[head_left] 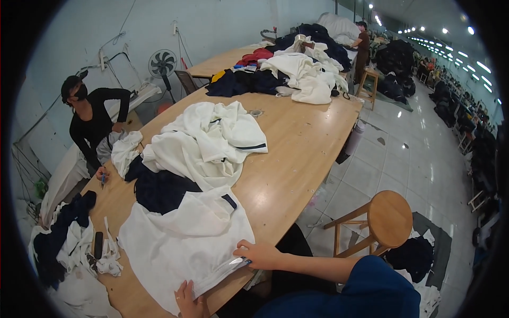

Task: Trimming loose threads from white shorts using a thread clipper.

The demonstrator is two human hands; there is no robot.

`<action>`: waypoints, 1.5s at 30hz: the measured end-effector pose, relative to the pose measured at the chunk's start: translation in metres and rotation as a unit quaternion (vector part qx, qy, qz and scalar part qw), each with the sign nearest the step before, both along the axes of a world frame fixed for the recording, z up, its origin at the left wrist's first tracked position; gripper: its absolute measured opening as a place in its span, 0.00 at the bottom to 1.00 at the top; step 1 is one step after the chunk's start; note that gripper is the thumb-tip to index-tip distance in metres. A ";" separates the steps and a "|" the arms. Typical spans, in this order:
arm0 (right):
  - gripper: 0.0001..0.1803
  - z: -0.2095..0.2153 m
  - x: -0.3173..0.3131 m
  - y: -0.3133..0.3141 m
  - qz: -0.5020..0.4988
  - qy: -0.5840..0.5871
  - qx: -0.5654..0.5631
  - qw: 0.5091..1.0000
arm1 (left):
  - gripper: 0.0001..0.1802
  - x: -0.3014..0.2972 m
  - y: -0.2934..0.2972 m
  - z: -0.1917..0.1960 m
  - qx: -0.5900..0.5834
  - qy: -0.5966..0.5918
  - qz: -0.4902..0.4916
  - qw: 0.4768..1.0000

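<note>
A white garment (169,238) with a short dark strip near its top lies spread on the wooden table in front of me. My right hand (260,255) is at its right edge, fingers curled around small metal thread snips (239,261) whose blades lie against the hem. At the near edge of the same garment is my left hand (191,301), its fingers apart and resting on the cloth. Beyond it, a dark navy garment (159,185) and a heap of white garments (207,138) lie close by.
The long table (297,159) carries a mixed clothing pile (302,69) at its far end. Cloth scraps and a dark oblong object (98,245) lie at left. A person in black (95,116) stands across the table, holding a small blue-handled tool. A wooden stool (389,218) stands at right.
</note>
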State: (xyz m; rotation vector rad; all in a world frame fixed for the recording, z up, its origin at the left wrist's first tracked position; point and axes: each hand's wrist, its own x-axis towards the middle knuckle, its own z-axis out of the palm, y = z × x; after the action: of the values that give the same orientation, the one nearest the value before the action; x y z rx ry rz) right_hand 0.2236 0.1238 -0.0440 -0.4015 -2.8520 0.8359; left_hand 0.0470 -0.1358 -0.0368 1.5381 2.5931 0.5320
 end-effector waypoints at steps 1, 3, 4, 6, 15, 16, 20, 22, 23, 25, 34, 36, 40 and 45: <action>0.24 -0.004 -0.004 0.000 -0.002 -0.001 0.001 1.000 | 0.25 -0.005 0.001 -0.005 0.001 -0.001 -0.002 1.000; 0.20 -0.017 -0.009 0.004 -0.019 -0.008 -0.015 1.000 | 0.26 -0.012 0.001 -0.013 0.019 -0.054 0.012 0.998; 0.20 -0.020 -0.011 0.007 -0.019 -0.009 -0.015 1.000 | 0.26 -0.015 -0.001 -0.015 0.019 -0.056 0.012 0.998; 0.18 -0.025 -0.014 0.014 -0.020 -0.038 -0.022 0.999 | 0.26 -0.018 -0.003 -0.020 0.047 -0.072 -0.003 0.996; 0.22 -0.047 -0.021 0.008 -0.045 0.086 -0.059 0.994 | 0.27 -0.001 0.012 -0.037 0.074 -0.004 0.093 0.993; 0.22 -0.048 -0.020 0.007 -0.046 0.085 -0.059 0.994 | 0.27 -0.001 0.012 -0.039 0.073 -0.005 0.092 0.993; 0.24 -0.048 -0.020 0.007 -0.039 0.098 -0.040 0.994 | 0.27 -0.001 0.010 -0.041 0.078 0.001 0.089 0.993; 0.24 -0.047 -0.020 0.007 -0.037 0.098 -0.032 0.994 | 0.27 -0.002 0.010 -0.042 0.078 0.003 0.088 0.993; 0.24 -0.048 -0.021 0.007 -0.036 0.106 -0.034 0.993 | 0.27 -0.002 0.009 -0.043 0.083 0.001 0.087 0.993; 0.24 -0.050 -0.021 0.007 -0.036 0.114 -0.035 0.992 | 0.27 -0.002 0.010 -0.043 0.088 -0.002 0.085 0.992; 0.25 -0.047 -0.021 0.006 -0.038 0.110 -0.032 0.993 | 0.27 -0.001 0.012 -0.038 0.088 -0.004 0.081 0.993; 0.25 -0.046 -0.021 0.005 -0.040 0.089 -0.032 0.995 | 0.27 -0.002 0.010 -0.039 0.085 0.015 0.077 0.993; 0.25 -0.050 -0.022 0.006 -0.045 0.089 -0.033 0.994 | 0.27 -0.002 0.011 -0.040 0.082 0.013 0.078 0.994; 0.25 -0.054 -0.021 0.006 -0.045 0.105 -0.030 0.993 | 0.27 0.001 0.013 -0.038 0.079 0.003 0.084 0.993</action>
State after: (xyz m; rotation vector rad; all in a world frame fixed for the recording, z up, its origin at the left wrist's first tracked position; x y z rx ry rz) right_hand 0.2024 0.1299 -0.0975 -0.4182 -2.6023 0.8925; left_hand 0.0476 -0.1232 -0.0749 1.3700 2.7617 0.7657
